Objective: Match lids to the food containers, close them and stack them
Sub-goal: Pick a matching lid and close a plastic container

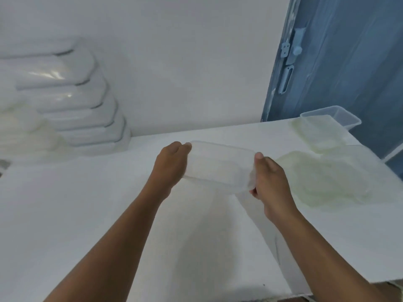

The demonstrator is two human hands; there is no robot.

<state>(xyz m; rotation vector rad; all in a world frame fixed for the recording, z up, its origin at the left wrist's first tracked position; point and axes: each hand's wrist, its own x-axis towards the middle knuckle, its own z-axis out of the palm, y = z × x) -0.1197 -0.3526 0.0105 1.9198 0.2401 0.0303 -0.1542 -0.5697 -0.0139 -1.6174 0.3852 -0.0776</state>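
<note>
I hold a clear rectangular food container (219, 166) above the middle of the white table (109, 214). My left hand (170, 164) grips its left end and my right hand (270, 182) grips its right end, thumb on the rim. A tall stack of closed clear containers (72, 101) leans at the back left. Loose translucent lids (327, 182) lie in a pile on the right. Whether the held container has a lid on it is too blurred to tell.
An open clear container (340, 118) sits at the table's far right corner, next to more lids (316, 134). A blue door (349, 62) with a latch stands behind it. A white wall runs along the back. The table's front edge is near the bottom right.
</note>
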